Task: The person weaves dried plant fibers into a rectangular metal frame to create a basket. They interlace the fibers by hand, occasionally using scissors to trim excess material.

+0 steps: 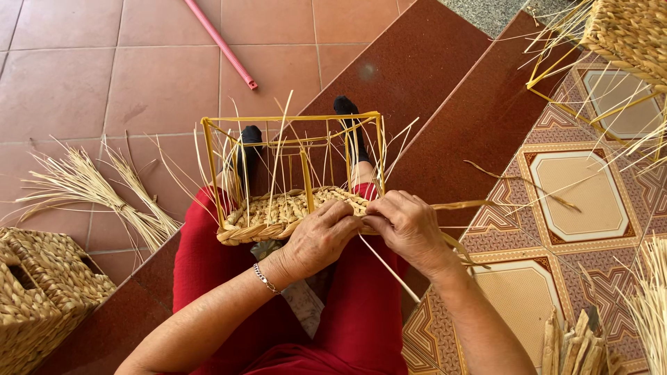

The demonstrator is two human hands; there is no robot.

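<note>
I've just got the one head cam, looking steeply down, close over the lap and tiled floor.

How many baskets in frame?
3: an unfinished basket on the lap under both hands, a finished one at bottom left, another unfinished one at top right, cut off by the edge.

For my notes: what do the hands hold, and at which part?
Both the left hand and right hand grip the basket at its woven near rim.
</note>
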